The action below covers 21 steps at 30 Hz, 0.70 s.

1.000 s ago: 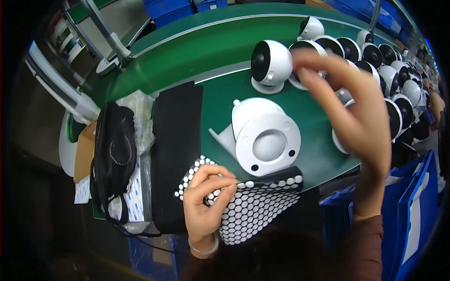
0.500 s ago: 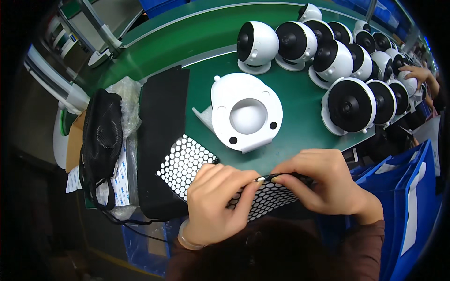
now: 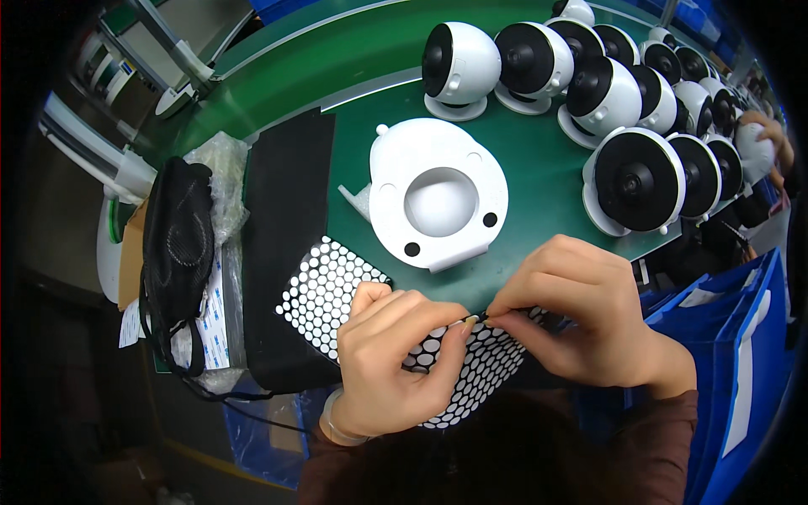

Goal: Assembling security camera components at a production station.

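A sheet of round white-faced pads on black backing (image 3: 484, 370) is held up near the table's front edge. Thumb and fingers of my left hand (image 3: 389, 362) pinch its upper edge. Beside it, my right hand (image 3: 589, 311) pinches the same edge, the fingertips almost meeting; whether a single pad is between them is too small to tell. Another sheet of such pads (image 3: 328, 290) lies flat to the left, partly behind my left hand. Beyond my hands lies a white rounded housing (image 3: 391, 181) with a round recess and two black dots (image 3: 490, 220) on it.
Several white ball-shaped cameras with black fronts (image 3: 635, 181) stand at the right and far right. A black mat (image 3: 286, 185), a black mesh pouch (image 3: 178, 236) and bubble wrap (image 3: 220, 181) lie left. Blue bins (image 3: 715, 353) stand at right; another person's hand (image 3: 770, 135) is beyond.
The sheet between my hands has tilted, showing more of its dotted face. My right hand has risen slightly, its fingers drawn closer to my left fingertips. The view has shifted slightly.
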Each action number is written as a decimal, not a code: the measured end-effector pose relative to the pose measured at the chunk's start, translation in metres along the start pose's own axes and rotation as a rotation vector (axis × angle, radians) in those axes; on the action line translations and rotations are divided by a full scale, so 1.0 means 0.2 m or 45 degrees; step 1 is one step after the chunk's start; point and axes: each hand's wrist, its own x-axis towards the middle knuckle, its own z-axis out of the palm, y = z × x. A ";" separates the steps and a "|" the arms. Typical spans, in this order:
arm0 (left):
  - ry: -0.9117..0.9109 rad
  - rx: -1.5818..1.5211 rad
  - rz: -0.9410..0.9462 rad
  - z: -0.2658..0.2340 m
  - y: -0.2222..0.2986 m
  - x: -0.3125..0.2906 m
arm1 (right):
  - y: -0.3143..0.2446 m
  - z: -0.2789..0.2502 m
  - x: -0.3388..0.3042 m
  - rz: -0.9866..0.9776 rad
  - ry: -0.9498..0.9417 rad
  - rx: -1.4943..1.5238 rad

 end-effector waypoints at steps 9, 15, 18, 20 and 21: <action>0.039 -0.019 0.013 0.00 0.00 0.01 | -0.01 0.02 -0.01 -0.037 0.110 -0.062; 0.027 -0.025 0.035 0.01 0.00 0.00 | 0.00 0.01 -0.01 -0.030 0.022 -0.048; 0.017 -0.020 0.022 0.00 0.00 0.00 | -0.02 0.00 0.00 0.015 0.019 -0.040; 0.037 -0.015 0.024 0.00 0.00 0.01 | -0.01 -0.02 0.01 0.035 -0.061 0.034; 0.037 -0.014 0.021 0.00 0.00 0.01 | -0.01 -0.03 0.02 0.035 -0.062 0.037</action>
